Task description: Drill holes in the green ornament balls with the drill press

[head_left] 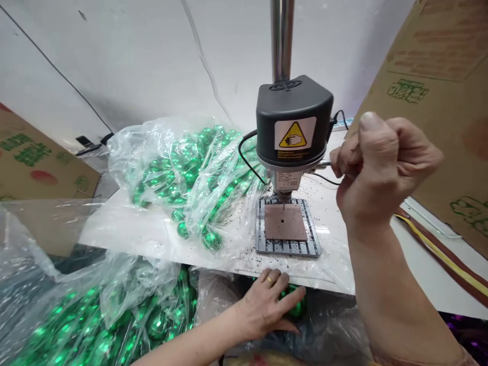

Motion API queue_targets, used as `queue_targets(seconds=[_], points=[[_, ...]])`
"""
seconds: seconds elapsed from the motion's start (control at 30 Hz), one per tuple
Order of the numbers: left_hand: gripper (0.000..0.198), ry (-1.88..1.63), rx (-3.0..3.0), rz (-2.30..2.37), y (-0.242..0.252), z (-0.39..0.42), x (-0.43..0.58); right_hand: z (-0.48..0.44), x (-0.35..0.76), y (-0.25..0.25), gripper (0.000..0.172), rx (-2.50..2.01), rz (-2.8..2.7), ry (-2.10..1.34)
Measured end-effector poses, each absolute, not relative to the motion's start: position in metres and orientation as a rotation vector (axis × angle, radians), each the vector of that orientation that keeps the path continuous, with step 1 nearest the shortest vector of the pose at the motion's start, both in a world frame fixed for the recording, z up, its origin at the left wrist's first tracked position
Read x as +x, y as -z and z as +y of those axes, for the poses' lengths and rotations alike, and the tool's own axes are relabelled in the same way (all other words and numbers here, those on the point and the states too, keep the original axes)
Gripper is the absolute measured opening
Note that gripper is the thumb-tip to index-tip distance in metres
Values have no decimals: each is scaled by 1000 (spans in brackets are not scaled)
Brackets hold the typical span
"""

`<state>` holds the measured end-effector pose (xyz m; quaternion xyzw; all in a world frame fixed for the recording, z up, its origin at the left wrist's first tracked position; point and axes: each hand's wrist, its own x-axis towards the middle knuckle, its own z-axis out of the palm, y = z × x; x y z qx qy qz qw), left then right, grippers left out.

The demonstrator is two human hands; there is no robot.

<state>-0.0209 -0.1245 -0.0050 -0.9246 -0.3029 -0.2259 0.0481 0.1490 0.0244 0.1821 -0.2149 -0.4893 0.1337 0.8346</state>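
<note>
I'm gripping the drill press lever (324,164) with my right hand (385,168), fist clamped tight around it, raised beside the grey drill head (293,122). Bit is sitting just above the brown plate (285,222) on the slotted base (287,247). My left hand (269,302) is resting below the table edge (213,264), fingers curling over a green ball (295,305). Two clear bags of green balls: one on the table (186,173), one lower left (95,320).

Glossy green balls (179,175) are wrapped in clear, crinkled plastic bags (213,203); a polished metal column (282,40), matt grey plastic housing (293,109) and rough brown cardboard (450,101) are seen.
</note>
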Motion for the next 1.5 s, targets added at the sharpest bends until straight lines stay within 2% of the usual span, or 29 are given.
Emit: queue_targets(seconds=[0.07,0.17,0.2,0.27,0.33,0.4,0.5,0.57,0.67,0.77,0.87,1.0,1.07,1.13,1.2,1.27,1.37,1.5], points=[[68,870,-2756,-902,2,-124,-36,26,149,-182,44,-457,-1028,-265],[37,1173,-2359,-1183,-5,-121,-68,29,150,-180,44,-430,-1025,-257],[32,1221,-2160,-1321,-7,-120,-80,29,150,-180,43,-422,-1029,-259],[31,1241,-1770,-1611,-8,-120,-103,29,150,-180,43,-416,-1029,-254],[40,1199,-1498,-1943,-7,-119,-123,27,149,-179,42,-429,-1020,-247],[52,1129,-1396,-2313,-6,-115,-136,25,147,-179,41,-434,-1012,-242],[45,1213,-1486,-2653,-11,-98,-144,24,147,-179,41,-433,-1002,-237],[39,1548,-1578,-2624,-21,-78,-142,24,147,-179,41,-429,-1001,-247],[37,2146,-1569,-2294,-47,-44,-133,26,148,-178,41,-387,-1011,-250],[34,2365,-1541,-1997,-69,-24,-129,26,148,-177,41,-381,-1018,-232],[31,2204,-1683,-2157,-69,-29,-134,23,148,-177,41,-443,-1022,-238],[20,1462,-1695,-2529,-47,-62,-143,19,146,-176,42,-474,-1022,-246],[23,1310,-1482,-2310,-42,-78,-140,19,146,-176,43,-466,-1021,-234],[35,1354,-1492,-1875,-43,-86,-129,19,145,-176,43,-459,-1016,-235],[34,1343,-1872,-1440,-47,-82,-116,19,146,-176,43,-456,-1012,-246],[31,1131,-2370,-1209,-51,-66,-104,19,146,-175,42,-460,-1009,-256],[42,639,-2654,-1498,-54,-22,-98,21,147,-175,43,-445,-1021,-243],[37,258,-2315,-2103,-54,34,-109,24,150,-173,44,-412,-1040,-247]])
